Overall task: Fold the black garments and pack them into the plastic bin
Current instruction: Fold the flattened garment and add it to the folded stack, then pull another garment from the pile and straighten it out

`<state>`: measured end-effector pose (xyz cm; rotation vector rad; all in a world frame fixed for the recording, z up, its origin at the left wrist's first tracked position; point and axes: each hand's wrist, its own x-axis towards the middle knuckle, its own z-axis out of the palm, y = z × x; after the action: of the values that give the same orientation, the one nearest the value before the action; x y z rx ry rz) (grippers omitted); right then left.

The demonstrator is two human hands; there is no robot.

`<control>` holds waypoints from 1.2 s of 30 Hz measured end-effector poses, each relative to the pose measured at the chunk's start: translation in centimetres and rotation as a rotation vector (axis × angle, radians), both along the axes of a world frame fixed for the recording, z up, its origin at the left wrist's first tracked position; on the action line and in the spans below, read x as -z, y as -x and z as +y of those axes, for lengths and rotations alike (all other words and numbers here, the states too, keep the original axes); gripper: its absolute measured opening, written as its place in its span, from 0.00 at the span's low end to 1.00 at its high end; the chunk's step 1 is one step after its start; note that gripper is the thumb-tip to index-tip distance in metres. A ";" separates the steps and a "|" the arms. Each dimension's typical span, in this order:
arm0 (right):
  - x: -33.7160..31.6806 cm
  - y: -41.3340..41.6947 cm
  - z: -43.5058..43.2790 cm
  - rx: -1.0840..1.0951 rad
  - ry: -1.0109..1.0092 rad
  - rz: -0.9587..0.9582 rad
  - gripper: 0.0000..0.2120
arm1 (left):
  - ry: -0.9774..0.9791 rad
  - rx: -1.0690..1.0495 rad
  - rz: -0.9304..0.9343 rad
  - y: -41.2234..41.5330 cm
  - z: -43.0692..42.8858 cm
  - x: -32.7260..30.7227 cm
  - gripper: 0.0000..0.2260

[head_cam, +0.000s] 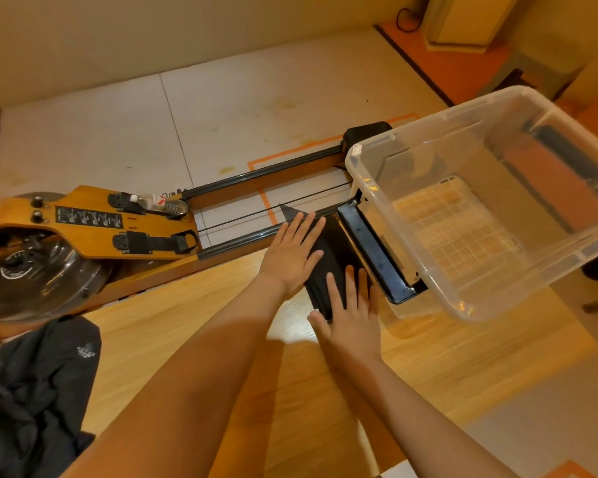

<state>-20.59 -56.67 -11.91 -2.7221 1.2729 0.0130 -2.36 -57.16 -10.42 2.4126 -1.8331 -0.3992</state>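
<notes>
A folded black garment (330,257) lies on the wooden table (173,326), just left of the clear plastic bin (377,215). My left hand (292,251) rests flat on its left part, fingers spread. My right hand (351,312) lies flat on its near end, fingers together and pointing away. Neither hand grips the cloth. The bin stands tilted at the right and looks empty, its gridded floor showing. A loose heap of dark garments (38,391) sits at the table's near left corner.
A wooden rowing machine (90,222) with black rails, a water tank (32,274) and a plastic bottle (161,203) lies on the floor beyond the table. A black bar-shaped part (373,250) sits between garment and bin. Orange tape marks the pale floor.
</notes>
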 end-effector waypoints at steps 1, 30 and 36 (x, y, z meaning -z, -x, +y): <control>-0.2 0.1 0.1 -0.041 0.026 -0.038 0.33 | 0.036 -0.029 -0.029 0.0 0.7 -0.4 0.26; -5.3 -15.8 36.2 -1.009 -0.361 -0.215 0.33 | 0.043 -1.061 -0.407 0.9 52.7 -5.2 0.28; -4.4 -16.2 39.6 -0.924 -0.405 -0.062 0.35 | 0.021 -0.987 -0.125 0.7 57.8 -2.9 0.28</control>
<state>-4.42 -17.05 -7.54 -2.6324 -0.0900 0.2429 -3.09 0.68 -7.57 2.9589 -0.4722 -0.1229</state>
